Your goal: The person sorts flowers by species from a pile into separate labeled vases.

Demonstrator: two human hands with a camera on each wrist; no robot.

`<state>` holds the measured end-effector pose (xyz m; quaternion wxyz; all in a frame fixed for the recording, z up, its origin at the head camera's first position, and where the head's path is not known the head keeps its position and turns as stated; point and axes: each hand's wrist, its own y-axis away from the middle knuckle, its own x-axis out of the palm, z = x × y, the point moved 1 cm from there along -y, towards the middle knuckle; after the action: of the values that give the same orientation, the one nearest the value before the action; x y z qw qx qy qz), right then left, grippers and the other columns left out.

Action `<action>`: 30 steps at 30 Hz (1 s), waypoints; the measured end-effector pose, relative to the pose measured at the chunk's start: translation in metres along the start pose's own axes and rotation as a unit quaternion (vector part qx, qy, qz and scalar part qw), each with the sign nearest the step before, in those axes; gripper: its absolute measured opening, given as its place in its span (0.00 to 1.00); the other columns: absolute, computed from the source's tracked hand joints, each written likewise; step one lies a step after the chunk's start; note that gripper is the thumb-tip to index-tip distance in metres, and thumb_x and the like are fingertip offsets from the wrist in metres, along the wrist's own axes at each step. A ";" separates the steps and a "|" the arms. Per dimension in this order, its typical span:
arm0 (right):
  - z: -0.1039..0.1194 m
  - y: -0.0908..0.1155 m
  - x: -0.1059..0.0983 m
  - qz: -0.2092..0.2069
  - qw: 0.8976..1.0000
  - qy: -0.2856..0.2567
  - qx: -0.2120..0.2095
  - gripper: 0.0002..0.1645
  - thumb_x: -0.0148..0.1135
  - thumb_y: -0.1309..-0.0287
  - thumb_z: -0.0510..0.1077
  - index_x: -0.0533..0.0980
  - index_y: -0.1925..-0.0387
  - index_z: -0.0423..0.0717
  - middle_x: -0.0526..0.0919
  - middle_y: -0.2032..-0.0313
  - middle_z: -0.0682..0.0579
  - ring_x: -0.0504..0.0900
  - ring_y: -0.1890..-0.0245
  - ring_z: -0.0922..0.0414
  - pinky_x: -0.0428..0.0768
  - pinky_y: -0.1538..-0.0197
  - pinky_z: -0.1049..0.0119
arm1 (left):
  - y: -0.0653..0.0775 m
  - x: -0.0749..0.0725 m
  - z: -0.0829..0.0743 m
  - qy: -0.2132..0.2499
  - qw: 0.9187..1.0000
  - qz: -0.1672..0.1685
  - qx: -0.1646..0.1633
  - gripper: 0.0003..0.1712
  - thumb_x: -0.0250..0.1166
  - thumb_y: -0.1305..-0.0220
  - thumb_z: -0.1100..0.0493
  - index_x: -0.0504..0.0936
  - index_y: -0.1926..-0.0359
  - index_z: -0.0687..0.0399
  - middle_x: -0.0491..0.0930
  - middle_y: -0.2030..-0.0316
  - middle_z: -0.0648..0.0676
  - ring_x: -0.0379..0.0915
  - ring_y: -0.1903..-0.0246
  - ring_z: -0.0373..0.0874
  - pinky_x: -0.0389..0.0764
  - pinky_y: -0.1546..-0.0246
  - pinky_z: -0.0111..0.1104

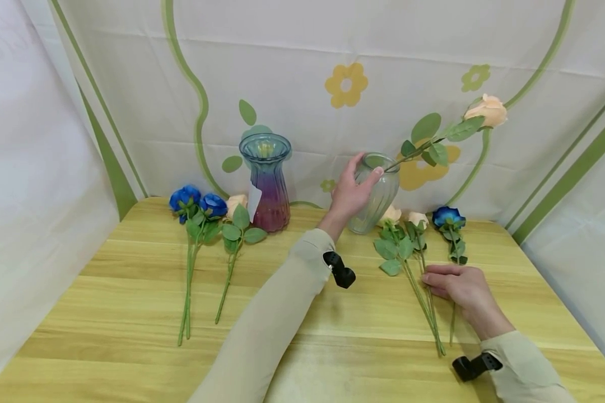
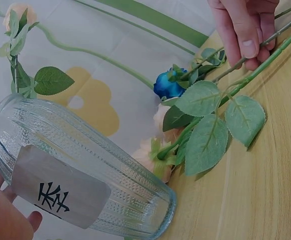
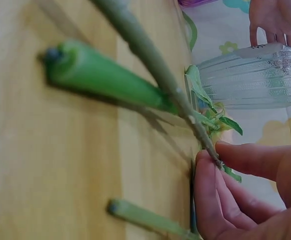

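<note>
Vase (image 1: 375,210): clear ribbed glass, base on the table (image 1: 126,302) at its far side, right of centre; pale label (image 2: 60,187) with black characters on its wall. Left hand (image 1: 352,193): curled round the vase's neck, thumb at the rim. Upper rose (image 1: 485,112): peach, stem in the vase's mouth, slanting out to the right, head well above the rim.

Right hand (image 1: 461,285): thumb and fingers closed together on the stem of the near rose (image 1: 417,221), peach, right of the vase. Second peach rose (image 1: 391,215): just beside it, to the left, the two stems crossing toward their lower ends. Blue rose (image 1: 448,217): farther right, stem partly hidden by the right hand.

Left side of the table: purple vase (image 1: 270,204), blue at the top, with a white tag (image 1: 254,202); left of it, one peach bloom (image 1: 237,206) and two blue roses (image 1: 185,200), lying with stems toward the person. Behind: pale cloth (image 1: 287,73) with yellow and green flowers.
</note>
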<state>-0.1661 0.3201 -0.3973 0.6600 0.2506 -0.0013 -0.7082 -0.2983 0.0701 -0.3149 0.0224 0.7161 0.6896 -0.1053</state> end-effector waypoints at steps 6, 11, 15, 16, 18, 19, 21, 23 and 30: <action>0.000 -0.001 -0.001 0.020 0.999 -0.031 0.009 0.36 0.71 0.32 0.39 0.69 0.29 0.25 0.92 0.63 0.64 0.92 0.62 0.68 0.90 0.53 0.69 | 0.001 0.001 0.001 -0.001 1.000 0.004 -0.001 0.39 0.61 0.25 0.34 0.60 0.19 0.24 0.60 0.18 0.44 0.54 0.18 0.56 0.40 0.18 0.63; 0.002 0.000 -0.003 0.040 0.997 -0.068 0.009 0.34 0.69 0.31 0.37 0.70 0.29 0.27 0.93 0.62 0.62 0.92 0.61 0.67 0.89 0.52 0.70 | 0.002 0.001 0.001 0.004 1.000 0.004 0.001 0.38 0.62 0.24 0.36 0.60 0.19 0.24 0.61 0.18 0.44 0.54 0.18 0.56 0.39 0.18 0.63; 0.005 0.000 -0.005 0.048 0.991 -0.125 0.008 0.20 0.70 0.32 0.35 0.83 0.40 0.39 0.93 0.63 0.60 0.92 0.60 0.65 0.89 0.52 0.70 | 0.001 0.001 0.001 0.005 1.000 0.004 0.005 0.38 0.62 0.24 0.37 0.60 0.19 0.25 0.62 0.18 0.45 0.55 0.18 0.55 0.39 0.18 0.62; 0.006 0.000 -0.006 0.048 0.989 -0.138 0.006 0.16 0.70 0.33 0.35 0.87 0.45 0.45 0.94 0.63 0.59 0.92 0.60 0.65 0.89 0.53 0.70 | 0.001 0.001 0.001 0.005 1.000 0.004 0.005 0.38 0.62 0.24 0.37 0.60 0.19 0.25 0.62 0.18 0.45 0.55 0.18 0.55 0.39 0.18 0.62; 0.008 0.000 -0.006 0.049 0.985 -0.168 0.000 0.12 0.71 0.34 0.34 0.90 0.56 0.54 0.94 0.63 0.59 0.93 0.60 0.64 0.89 0.53 0.71 | 0.001 0.001 0.001 0.003 1.000 0.003 0.006 0.38 0.62 0.24 0.37 0.60 0.19 0.25 0.62 0.18 0.45 0.55 0.18 0.55 0.39 0.18 0.62; 0.009 0.000 -0.007 0.049 0.982 -0.183 -0.004 0.13 0.71 0.34 0.33 0.90 0.61 0.56 0.94 0.64 0.59 0.93 0.60 0.64 0.89 0.53 0.71 | 0.001 0.001 0.001 0.003 1.000 0.003 0.006 0.38 0.62 0.24 0.37 0.61 0.19 0.25 0.62 0.18 0.45 0.55 0.18 0.55 0.40 0.18 0.62; 0.012 0.000 -0.008 0.048 0.976 -0.214 -0.011 0.16 0.71 0.35 0.31 0.90 0.65 0.58 0.94 0.64 0.59 0.93 0.61 0.64 0.89 0.53 0.71 | 0.001 0.001 0.001 0.001 1.000 0.001 0.006 0.38 0.62 0.24 0.36 0.61 0.19 0.26 0.62 0.19 0.45 0.55 0.18 0.55 0.40 0.18 0.62; 0.015 0.000 -0.009 0.047 0.969 -0.242 -0.018 0.17 0.70 0.35 0.30 0.91 0.66 0.57 0.93 0.64 0.59 0.93 0.61 0.63 0.89 0.53 0.71 | 0.001 0.001 0.001 0.000 1.000 0.000 0.006 0.38 0.61 0.25 0.35 0.61 0.19 0.26 0.63 0.19 0.45 0.55 0.18 0.55 0.41 0.18 0.62; 0.026 0.000 -0.013 0.022 0.948 -0.314 -0.038 0.16 0.70 0.37 0.27 0.91 0.64 0.52 0.93 0.63 0.55 0.93 0.62 0.62 0.89 0.54 0.72 | 0.001 0.000 0.000 0.001 1.000 0.001 0.001 0.39 0.61 0.25 0.33 0.60 0.19 0.24 0.62 0.18 0.45 0.55 0.18 0.56 0.40 0.18 0.62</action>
<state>-0.1750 0.3241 -0.3699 0.6504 -0.0097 -0.1869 -0.7362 -0.2969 0.0699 -0.3153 0.0212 0.7166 0.6892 -0.1053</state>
